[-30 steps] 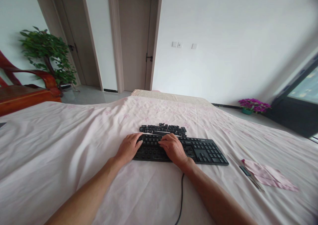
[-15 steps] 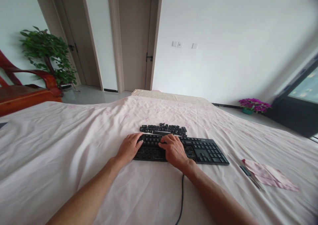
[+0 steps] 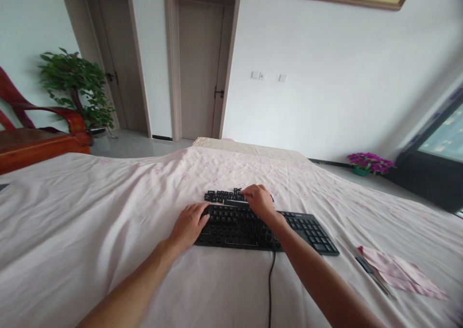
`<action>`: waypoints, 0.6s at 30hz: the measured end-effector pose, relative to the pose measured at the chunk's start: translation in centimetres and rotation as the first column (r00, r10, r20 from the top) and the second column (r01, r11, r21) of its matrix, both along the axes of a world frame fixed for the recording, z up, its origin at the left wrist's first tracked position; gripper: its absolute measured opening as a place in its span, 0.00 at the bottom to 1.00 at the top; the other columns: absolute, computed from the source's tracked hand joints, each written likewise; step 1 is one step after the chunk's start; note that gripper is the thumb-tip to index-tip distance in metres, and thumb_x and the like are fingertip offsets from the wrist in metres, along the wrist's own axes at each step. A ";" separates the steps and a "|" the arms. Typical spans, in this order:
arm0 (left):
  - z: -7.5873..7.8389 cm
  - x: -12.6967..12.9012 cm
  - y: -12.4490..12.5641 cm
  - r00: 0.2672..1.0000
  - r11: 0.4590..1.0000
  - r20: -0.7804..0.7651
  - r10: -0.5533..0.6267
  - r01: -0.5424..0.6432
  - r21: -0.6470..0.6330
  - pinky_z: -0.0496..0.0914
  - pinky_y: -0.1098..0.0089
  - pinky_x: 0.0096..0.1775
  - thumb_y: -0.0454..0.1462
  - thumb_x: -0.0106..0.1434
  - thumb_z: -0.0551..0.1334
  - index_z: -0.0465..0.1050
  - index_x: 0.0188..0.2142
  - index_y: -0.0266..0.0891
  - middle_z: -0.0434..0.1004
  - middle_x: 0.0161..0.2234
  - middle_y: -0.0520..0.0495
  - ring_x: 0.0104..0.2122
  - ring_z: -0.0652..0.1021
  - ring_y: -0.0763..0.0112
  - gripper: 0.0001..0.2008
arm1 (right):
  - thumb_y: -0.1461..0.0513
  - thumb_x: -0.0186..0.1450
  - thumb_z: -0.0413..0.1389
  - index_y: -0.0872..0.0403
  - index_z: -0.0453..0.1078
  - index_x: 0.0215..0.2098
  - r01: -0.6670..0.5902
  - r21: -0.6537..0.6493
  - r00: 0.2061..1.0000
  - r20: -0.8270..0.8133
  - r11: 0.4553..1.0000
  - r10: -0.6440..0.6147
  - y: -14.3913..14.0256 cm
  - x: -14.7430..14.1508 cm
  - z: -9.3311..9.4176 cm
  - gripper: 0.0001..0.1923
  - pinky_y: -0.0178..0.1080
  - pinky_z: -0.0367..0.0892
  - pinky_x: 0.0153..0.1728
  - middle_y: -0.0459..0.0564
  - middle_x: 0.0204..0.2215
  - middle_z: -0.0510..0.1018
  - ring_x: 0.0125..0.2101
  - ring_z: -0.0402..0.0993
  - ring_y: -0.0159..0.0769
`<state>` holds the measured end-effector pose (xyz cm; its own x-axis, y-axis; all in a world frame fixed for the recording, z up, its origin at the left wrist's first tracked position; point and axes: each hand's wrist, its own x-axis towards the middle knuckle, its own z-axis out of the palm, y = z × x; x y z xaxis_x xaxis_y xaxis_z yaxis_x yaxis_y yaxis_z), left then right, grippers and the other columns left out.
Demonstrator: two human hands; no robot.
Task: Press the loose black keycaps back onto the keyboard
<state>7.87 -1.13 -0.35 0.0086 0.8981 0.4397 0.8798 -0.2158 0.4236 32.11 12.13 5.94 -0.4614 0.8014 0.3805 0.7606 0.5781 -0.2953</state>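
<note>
A black keyboard (image 3: pixel 231 241) lies on the cloth, with many of its keys off on the left and middle part and its number pad keys in place. My left hand (image 3: pixel 190 224) grips the keyboard's left end, its thumb over the top. Behind the keyboard, loose black keycaps (image 3: pixel 217 195) lie in rows, with a long space bar key (image 3: pixel 235 203) in front of them. My right hand (image 3: pixel 259 200) reaches over the keyboard to these keycaps. Its fingers are drawn together at the upper row; what is between the fingertips is hidden.
A pale flowered cloth (image 3: pixel 144 270) covers the surface. The keyboard's cable (image 3: pixel 270 289) runs toward me. To the right lie a pink folded cloth (image 3: pixel 401 272), a dark-handled tool (image 3: pixel 365 265) and a thin pale stick (image 3: pixel 361 229).
My right hand has moved from the keyboard's middle up and away to the loose keycaps. My left hand stays on the keyboard's left end. The view has tilted up slightly.
</note>
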 end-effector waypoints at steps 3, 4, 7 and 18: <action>-0.1 0.0 0.0 1.000 1.000 0.007 -0.002 0.002 -0.012 0.63 0.59 0.55 0.40 0.67 0.52 0.64 0.57 0.42 0.72 0.54 0.46 0.52 0.70 0.62 0.19 | 0.64 0.63 0.54 0.45 0.79 0.39 0.029 -0.018 0.997 0.071 0.999 -0.028 2.6 -0.9 0.3 0.13 0.37 0.59 0.48 0.45 0.41 0.79 0.45 0.66 0.39; -0.1 0.0 0.0 1.000 1.000 0.010 -0.002 0.002 -0.015 0.63 0.59 0.55 0.40 0.67 0.52 0.64 0.57 0.42 0.72 0.54 0.46 0.52 0.70 0.62 0.19 | 0.64 0.62 0.54 0.45 0.79 0.39 0.039 -0.019 0.994 0.108 0.999 -0.036 3.3 -1.3 0.3 0.13 0.38 0.58 0.48 0.45 0.42 0.79 0.45 0.66 0.39; 0.1 0.1 0.0 1.000 1.000 0.014 0.000 0.001 -0.024 0.63 0.59 0.56 0.40 0.67 0.52 0.64 0.57 0.42 0.71 0.54 0.46 0.52 0.70 0.61 0.19 | 0.65 0.62 0.55 0.45 0.79 0.38 0.051 -0.022 0.978 0.205 0.998 -0.046 5.0 -2.5 0.4 0.12 0.39 0.56 0.48 0.45 0.44 0.78 0.47 0.64 0.40; 0.7 0.3 -0.1 0.999 0.999 0.029 0.014 -0.012 -0.051 0.63 0.58 0.55 0.40 0.67 0.53 0.65 0.56 0.42 0.71 0.54 0.45 0.52 0.70 0.61 0.19 | 0.65 0.59 0.57 0.47 0.80 0.31 0.044 -0.036 0.931 0.364 0.998 -0.028 7.9 -5.3 -0.5 0.10 0.41 0.51 0.44 0.50 0.41 0.79 0.47 0.62 0.43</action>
